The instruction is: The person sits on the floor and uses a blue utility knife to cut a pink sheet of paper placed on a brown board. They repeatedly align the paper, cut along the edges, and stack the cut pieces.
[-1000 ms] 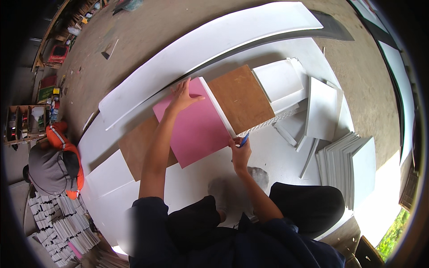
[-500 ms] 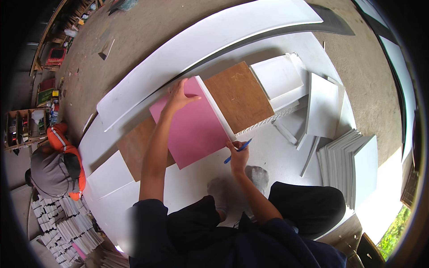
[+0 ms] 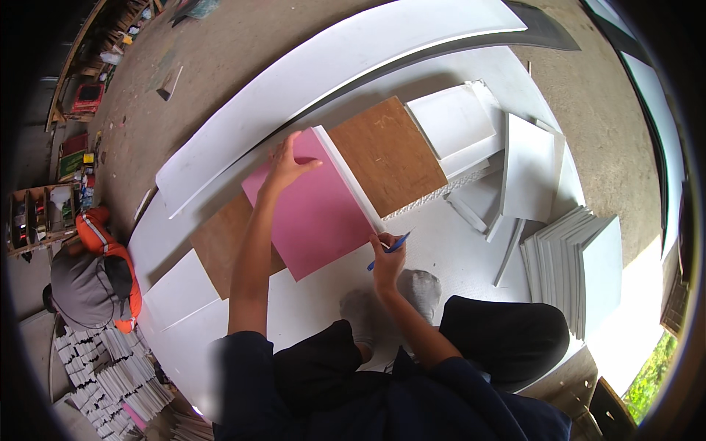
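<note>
At the centre of the frame the left hand (image 3: 285, 166) lies flat on the upper part of a pink board (image 3: 312, 213), its fingers spread wide and gripping nothing, pressing the board down. The pink board lies tilted, its lower corner pointing toward the person's knees, and along its right edge runs a narrow white strip (image 3: 346, 176). Just right of that strip lies a brown board (image 3: 386, 154), and another brown panel (image 3: 220, 246) shows from under the pink board's left side.

Just below centre the right hand (image 3: 386, 259) has its fingers closed around a blue pen (image 3: 390, 248), whose tip sits at the lower right edge of the pink board; whether it touches the board or the white sheet (image 3: 456, 242) beneath is hard to tell.

All of this rests on large white sheets spread over a concrete floor (image 3: 235, 44). At the right of the frame stands a stack of grey-white panels (image 3: 581, 268), with loose white pieces (image 3: 526, 165) above it. At the lower left another person in a grey cap (image 3: 77, 287) crouches beside bundled white strips (image 3: 110, 375).
</note>
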`<state>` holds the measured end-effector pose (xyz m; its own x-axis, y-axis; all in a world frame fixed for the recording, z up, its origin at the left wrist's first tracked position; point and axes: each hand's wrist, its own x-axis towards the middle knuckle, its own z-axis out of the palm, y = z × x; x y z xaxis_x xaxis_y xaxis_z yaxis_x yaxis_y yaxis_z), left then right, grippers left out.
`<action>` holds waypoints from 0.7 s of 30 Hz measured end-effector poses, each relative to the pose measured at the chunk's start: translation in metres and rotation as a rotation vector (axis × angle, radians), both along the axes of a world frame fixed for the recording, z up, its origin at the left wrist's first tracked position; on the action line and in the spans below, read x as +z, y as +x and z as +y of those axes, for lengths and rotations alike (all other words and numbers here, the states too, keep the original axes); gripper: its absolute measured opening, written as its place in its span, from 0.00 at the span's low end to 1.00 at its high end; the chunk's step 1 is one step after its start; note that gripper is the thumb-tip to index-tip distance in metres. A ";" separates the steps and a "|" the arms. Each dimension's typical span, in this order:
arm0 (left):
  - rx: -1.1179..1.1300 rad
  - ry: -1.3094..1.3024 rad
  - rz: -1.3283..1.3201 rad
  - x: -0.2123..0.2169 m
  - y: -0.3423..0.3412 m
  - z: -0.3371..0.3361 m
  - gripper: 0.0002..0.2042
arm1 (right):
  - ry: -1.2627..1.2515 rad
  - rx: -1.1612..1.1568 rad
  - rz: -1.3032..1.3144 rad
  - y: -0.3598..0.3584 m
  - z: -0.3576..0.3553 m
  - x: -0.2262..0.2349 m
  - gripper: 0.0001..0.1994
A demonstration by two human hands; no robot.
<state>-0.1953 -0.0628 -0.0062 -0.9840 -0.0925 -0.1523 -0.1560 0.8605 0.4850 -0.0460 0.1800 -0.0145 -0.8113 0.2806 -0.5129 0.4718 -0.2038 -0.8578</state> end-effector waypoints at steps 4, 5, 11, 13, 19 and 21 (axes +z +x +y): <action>0.017 -0.019 -0.026 0.000 -0.002 -0.003 0.44 | -0.030 -0.030 -0.026 -0.002 0.000 -0.002 0.12; 0.020 -0.026 -0.038 0.000 -0.003 -0.001 0.44 | -0.024 -0.038 -0.017 -0.002 0.000 -0.004 0.12; 0.034 -0.033 -0.038 -0.002 -0.005 0.000 0.43 | -0.017 -0.049 -0.008 -0.002 0.000 -0.008 0.12; 0.035 -0.045 -0.046 -0.002 -0.006 0.000 0.43 | -0.011 -0.047 -0.004 -0.001 0.000 -0.010 0.12; 0.036 -0.047 -0.049 -0.003 -0.005 0.000 0.43 | -0.030 -0.053 -0.018 -0.002 0.000 -0.011 0.13; 0.038 -0.058 -0.045 -0.003 -0.005 0.001 0.42 | -0.046 -0.065 -0.016 -0.001 0.000 -0.015 0.13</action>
<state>-0.2003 -0.0615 -0.0090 -0.9719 -0.1394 -0.1899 -0.2095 0.8800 0.4263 -0.0474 0.1795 -0.0297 -0.7838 0.3085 -0.5389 0.4697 -0.2732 -0.8395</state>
